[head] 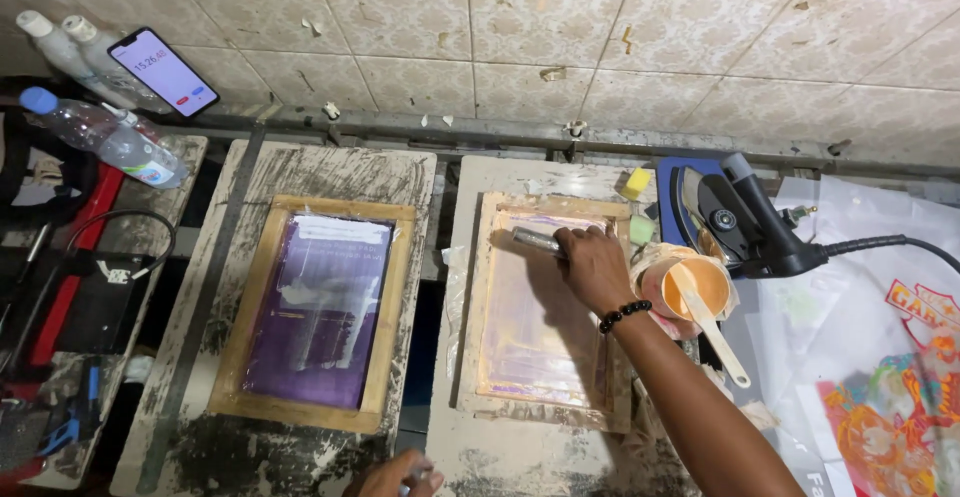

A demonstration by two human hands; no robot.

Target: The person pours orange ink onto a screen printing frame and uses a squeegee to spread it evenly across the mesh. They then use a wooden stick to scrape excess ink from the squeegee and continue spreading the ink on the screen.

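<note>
Right hand grips a squeegee at the far end of the right screen frame on the worktop, stroke apparently barely begun; left hand closed on a small unidentifiable object

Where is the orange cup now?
In the head view, the orange cup stands right of the right frame, beside the right hand and below the black heat tool.
</note>
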